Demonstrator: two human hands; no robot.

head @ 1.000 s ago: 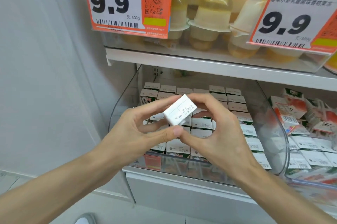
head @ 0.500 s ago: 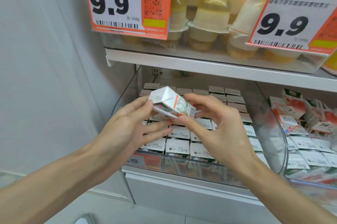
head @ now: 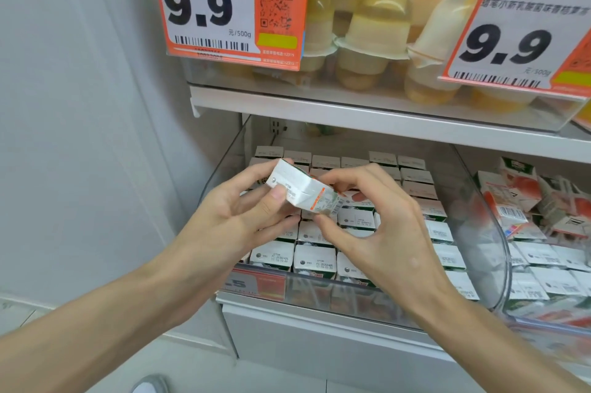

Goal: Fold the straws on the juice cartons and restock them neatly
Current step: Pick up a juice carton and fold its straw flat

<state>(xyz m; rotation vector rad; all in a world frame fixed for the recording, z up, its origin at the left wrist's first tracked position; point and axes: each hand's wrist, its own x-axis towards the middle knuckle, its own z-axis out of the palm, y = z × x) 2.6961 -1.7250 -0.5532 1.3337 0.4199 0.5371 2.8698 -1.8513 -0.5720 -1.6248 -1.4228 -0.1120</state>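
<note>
Small white juice carton with orange-and-green print (head: 297,188) is held in the air over the left side of the clear plastic bin (head: 220,175), tilted, one end up-left. Left hand (head: 236,216) grips it: thumb pressed on the near face, fingers curled behind. Right hand (head: 377,226) pinches the lower-right end, thumb beneath, fingers arched over. The straw is possibly under those fingers, too blurred to confirm. Matching white-topped cartons (head: 315,256) stand packed in rows, filling the bin to its front edge.
</note>
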